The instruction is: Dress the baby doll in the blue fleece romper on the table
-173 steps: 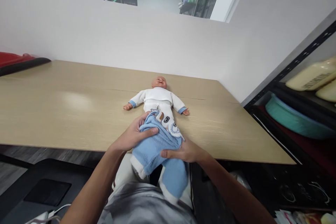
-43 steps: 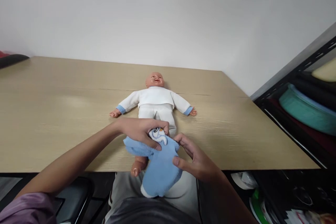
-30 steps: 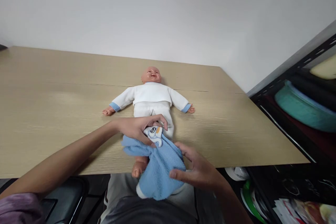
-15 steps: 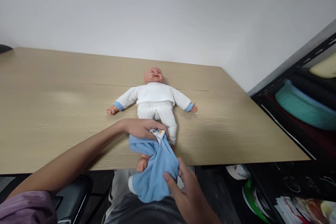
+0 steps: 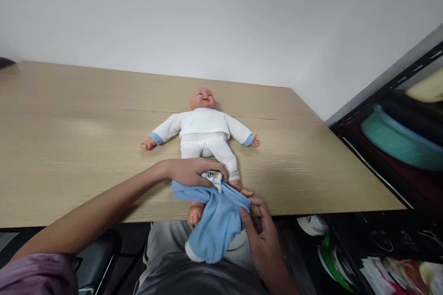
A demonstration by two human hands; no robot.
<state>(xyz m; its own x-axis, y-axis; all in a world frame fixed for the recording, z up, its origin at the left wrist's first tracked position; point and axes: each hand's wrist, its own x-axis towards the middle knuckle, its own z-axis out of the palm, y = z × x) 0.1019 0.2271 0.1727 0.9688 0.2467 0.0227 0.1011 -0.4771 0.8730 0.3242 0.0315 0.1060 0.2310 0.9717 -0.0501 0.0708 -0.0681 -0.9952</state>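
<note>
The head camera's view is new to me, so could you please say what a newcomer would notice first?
Probably the white-clad plastic baby doll, lying face up on the pale wood-grain table, mid-picture. Next, the fuzzy light-blue cloth garment over the table's near edge, gripped by the left hand and right hand. At far right, a teal rounded basin sits on a shelf.

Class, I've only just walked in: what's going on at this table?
A person is handling a blue fleecy garment over the lower legs of a baby doll. The left hand grips it by the white embroidered patch, while the right hand pinches its far side. The doll lies face up on the table in a white top and trousers, both feet bare and visible around the garment.
</note>
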